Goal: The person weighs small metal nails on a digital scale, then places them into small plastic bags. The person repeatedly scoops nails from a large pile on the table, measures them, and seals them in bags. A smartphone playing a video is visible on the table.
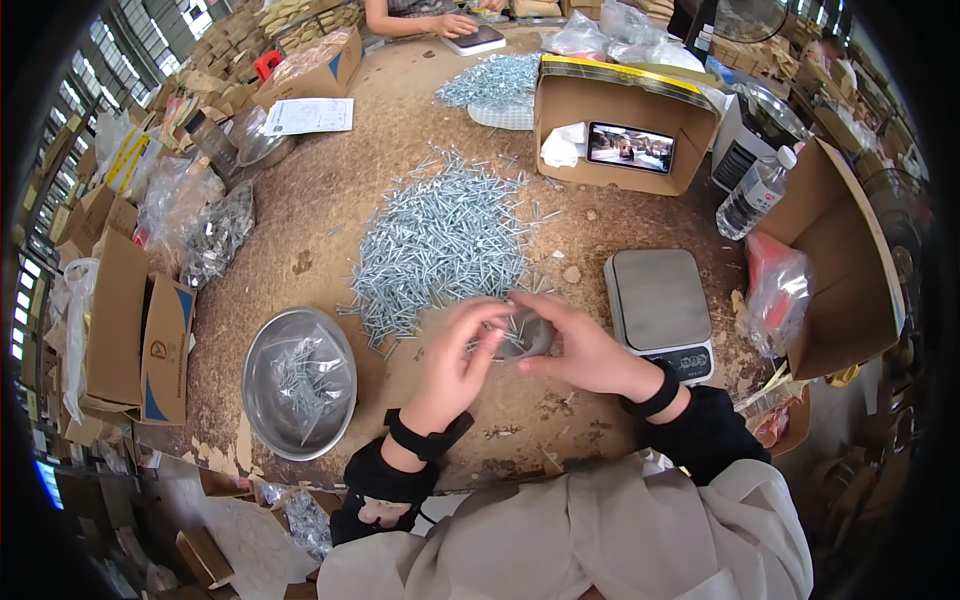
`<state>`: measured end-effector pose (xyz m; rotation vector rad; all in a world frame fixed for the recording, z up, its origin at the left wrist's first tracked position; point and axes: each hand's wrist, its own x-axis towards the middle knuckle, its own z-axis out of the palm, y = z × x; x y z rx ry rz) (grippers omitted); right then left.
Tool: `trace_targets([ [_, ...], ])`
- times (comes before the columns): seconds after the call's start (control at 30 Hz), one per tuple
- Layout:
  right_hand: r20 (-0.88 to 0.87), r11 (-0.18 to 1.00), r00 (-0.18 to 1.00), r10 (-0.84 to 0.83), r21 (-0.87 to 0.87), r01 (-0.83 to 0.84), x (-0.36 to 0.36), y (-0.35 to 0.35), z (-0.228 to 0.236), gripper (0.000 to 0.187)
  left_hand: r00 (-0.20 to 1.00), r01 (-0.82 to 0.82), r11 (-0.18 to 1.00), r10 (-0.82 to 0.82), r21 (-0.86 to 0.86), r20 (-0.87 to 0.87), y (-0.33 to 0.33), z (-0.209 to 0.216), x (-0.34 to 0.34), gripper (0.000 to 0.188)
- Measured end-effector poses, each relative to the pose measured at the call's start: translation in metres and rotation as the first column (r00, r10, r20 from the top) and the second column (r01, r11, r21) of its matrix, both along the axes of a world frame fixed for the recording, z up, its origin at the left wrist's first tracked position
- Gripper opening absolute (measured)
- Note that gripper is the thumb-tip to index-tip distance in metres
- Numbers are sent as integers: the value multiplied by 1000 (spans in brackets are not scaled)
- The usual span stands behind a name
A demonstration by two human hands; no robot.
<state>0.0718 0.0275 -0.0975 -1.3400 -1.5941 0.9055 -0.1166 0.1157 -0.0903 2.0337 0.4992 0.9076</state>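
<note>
A large pile of silver screws [440, 245] lies in the middle of the worn wooden table. At its near edge, my right hand [585, 345] curves around the side of a small greyish round cup [538, 337]. My left hand [455, 355] is at the cup's left side, its fingers bent inward around a few screws [513, 330] at the cup's mouth. Motion blurs the left fingertips somewhat. To the left stands a steel bowl [250, 385] containing a clear plastic bag of screws [305, 385]. A digital scale [660, 300] with a bare grey platform sits to the right.
An open cardboard box [625, 180] holds a phone [630, 148] at the back right. Beside it stand a water bottle [755, 193] and another carton [850, 260]. Cartons [140, 330] and plastic bags line the left edge. Across the table, another person's hand [455, 25] rests on a scale.
</note>
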Motion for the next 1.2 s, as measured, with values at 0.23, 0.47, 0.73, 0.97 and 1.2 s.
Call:
trace_targets([
  [0.23, -489, 998, 872, -2, -49, -25, 4, -21, 10, 80, 985, -160, 980, 167, -119, 52, 6, -12, -1, 25],
  [0.47, -584, 995, 811, 24, 94, 38, 15, -47, 15, 75, 802, 16, 883, 269, 470, -534, 15, -18, -16, 69],
  [0.73, -520, 994, 853, -53, 56, 96, 25, -71, 6, 71, 742, 88, 880, 255, 467, -620, 20, -27, 7, 36],
  [0.97, -479, 993, 877, -37, 82, 86, 33, -76, 7, 68, 722, 164, 761, 341, 627, -603, 20, -32, 10, 16],
  [1.2, -440, 995, 897, -34, 69, 72, 33, -75, -2, 65, 718, 146, 810, 308, 567, -625, 21, -31, 10, 11],
])
